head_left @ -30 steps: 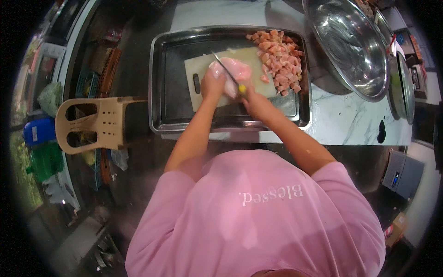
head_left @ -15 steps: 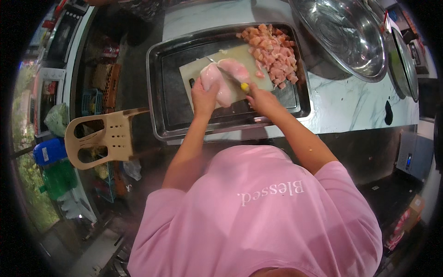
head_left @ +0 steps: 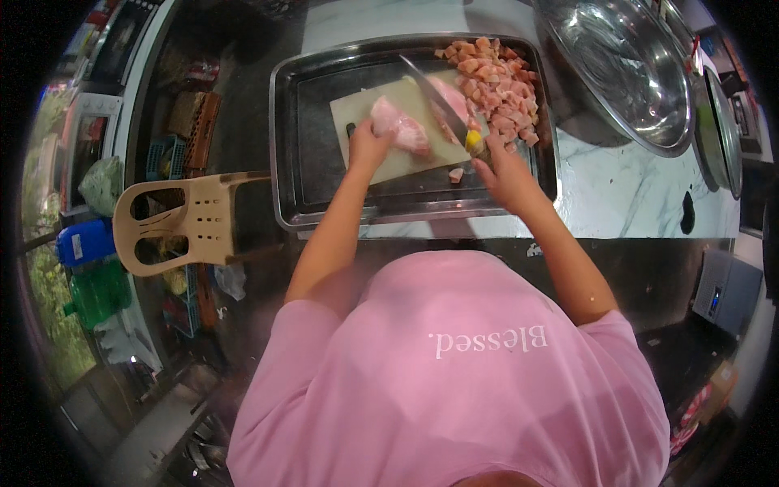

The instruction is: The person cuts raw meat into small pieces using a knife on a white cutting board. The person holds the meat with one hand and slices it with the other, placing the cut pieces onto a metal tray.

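My left hand (head_left: 371,148) is closed on the near-left end of a piece of raw chicken breast (head_left: 400,127) over the white cutting board (head_left: 357,111). In my right hand (head_left: 505,172) is the yellow-marked handle of a knife (head_left: 442,103), its blade pointing away to the upper left. The blade lies along a second chicken piece (head_left: 449,91) on the board's right side. Diced chicken (head_left: 497,85) is heaped at the tray's far right corner. One loose cube (head_left: 456,175) rests near the board's front edge. The board sits inside a dark metal tray (head_left: 312,207).
The tray stands on a marble-patterned counter (head_left: 617,191). A large steel bowl (head_left: 625,73) is at the right, beside a round lid (head_left: 718,122). To the left, a beige plastic chair (head_left: 207,219) is close to the tray's side. A dark oblong item (head_left: 687,213) lies at the counter's right.
The knife has swung to the right, away from the left-hand chicken piece, toward the second piece and the diced heap. The left-hand piece now lies turned. A loose cube shows near the board's front.
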Demonstrator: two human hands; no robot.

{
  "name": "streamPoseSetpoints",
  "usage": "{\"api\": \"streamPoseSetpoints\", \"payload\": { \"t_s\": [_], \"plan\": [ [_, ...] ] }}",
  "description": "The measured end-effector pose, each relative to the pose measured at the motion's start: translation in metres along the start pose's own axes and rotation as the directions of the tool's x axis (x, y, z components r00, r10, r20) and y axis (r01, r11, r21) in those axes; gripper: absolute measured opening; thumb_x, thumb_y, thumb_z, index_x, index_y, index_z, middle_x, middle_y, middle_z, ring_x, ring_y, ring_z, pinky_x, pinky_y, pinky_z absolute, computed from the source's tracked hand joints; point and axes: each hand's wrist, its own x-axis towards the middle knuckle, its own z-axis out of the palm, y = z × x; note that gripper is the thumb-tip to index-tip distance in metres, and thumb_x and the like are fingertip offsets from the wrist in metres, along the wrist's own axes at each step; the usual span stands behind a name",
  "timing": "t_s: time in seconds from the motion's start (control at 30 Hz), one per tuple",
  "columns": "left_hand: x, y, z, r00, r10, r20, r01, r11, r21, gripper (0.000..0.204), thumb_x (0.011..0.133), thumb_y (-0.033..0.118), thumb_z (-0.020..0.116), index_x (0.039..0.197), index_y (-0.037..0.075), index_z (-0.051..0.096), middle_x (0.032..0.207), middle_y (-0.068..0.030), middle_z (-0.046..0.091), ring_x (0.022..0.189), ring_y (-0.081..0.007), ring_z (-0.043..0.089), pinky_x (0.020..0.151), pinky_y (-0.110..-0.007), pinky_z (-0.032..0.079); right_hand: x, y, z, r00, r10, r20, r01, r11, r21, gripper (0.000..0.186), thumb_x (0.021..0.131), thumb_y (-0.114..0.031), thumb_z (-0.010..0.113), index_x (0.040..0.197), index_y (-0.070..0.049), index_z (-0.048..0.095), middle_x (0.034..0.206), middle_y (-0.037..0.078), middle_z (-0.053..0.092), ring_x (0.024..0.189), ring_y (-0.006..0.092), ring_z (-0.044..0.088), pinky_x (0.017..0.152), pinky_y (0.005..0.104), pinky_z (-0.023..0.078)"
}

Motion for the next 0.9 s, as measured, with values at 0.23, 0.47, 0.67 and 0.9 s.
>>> {"api": "streamPoseSetpoints", "payload": {
  "t_s": [0.23, 0.47, 0.67, 0.9],
  "plan": [
    [0.026, -0.035, 0.026, 0.968, -0.13, -0.212, 0.082, 0.971, -0.223, 0.046, 0.075, 0.027, 0.075, 0.103, -0.005, 0.06, 0.094, -0.0192, 0.067, 0.083, -0.0306, 0.064, 0.07, -0.038, 0.05, -0.031, -0.007, 0.02, 0.991, 0.053, 0.121, -0.046, 0.997, -0.06, 0.033, 0.092, -0.023, 0.058, 0.113, -0.005, 0.04, 0.082, 0.027, 0.065, 0.079, 0.0479, 0.062, 0.069, 0.0561, 0.049],
    [0.026, -0.022, 0.021, 0.962, -0.201, -0.186, 0.159, 0.962, -0.221, 0.047, 0.072, 0.032, 0.076, 0.099, -0.005, 0.065, 0.092, -0.0212, 0.069, 0.088, -0.033, 0.067, 0.079, -0.04, 0.051, -0.015, -0.012, 0.014, 0.969, 0.084, 0.23, -0.044, 0.983, -0.176, 0.035, 0.093, -0.022, 0.057, 0.116, -0.004, 0.039, 0.083, 0.027, 0.064, 0.081, 0.0489, 0.06, 0.071, 0.0564, 0.046],
    [0.022, -0.001, 0.009, 0.962, -0.254, -0.105, 0.225, 0.947, -0.231, 0.037, 0.072, 0.031, 0.075, 0.088, -0.003, 0.069, 0.082, -0.0187, 0.07, 0.078, -0.0309, 0.069, 0.071, -0.04, 0.051, 0.0, -0.004, 0.013, 0.95, 0.054, 0.307, 0.01, 0.979, -0.203, 0.03, 0.094, -0.023, 0.056, 0.109, -0.004, 0.039, 0.085, 0.027, 0.063, 0.084, 0.0485, 0.06, 0.071, 0.0563, 0.046],
    [0.022, -0.003, 0.007, 0.991, -0.085, -0.104, 0.066, 0.983, -0.173, 0.028, 0.075, 0.024, 0.073, 0.083, -0.002, 0.067, 0.068, -0.0106, 0.065, 0.057, -0.0164, 0.063, 0.046, -0.032, 0.047, 0.074, -0.007, 0.067, 0.971, -0.108, 0.211, 0.133, 0.986, -0.105, 0.03, 0.093, -0.025, 0.056, 0.107, -0.002, 0.042, 0.088, 0.028, 0.063, 0.086, 0.0464, 0.061, 0.074, 0.0545, 0.047]
  ]
}}
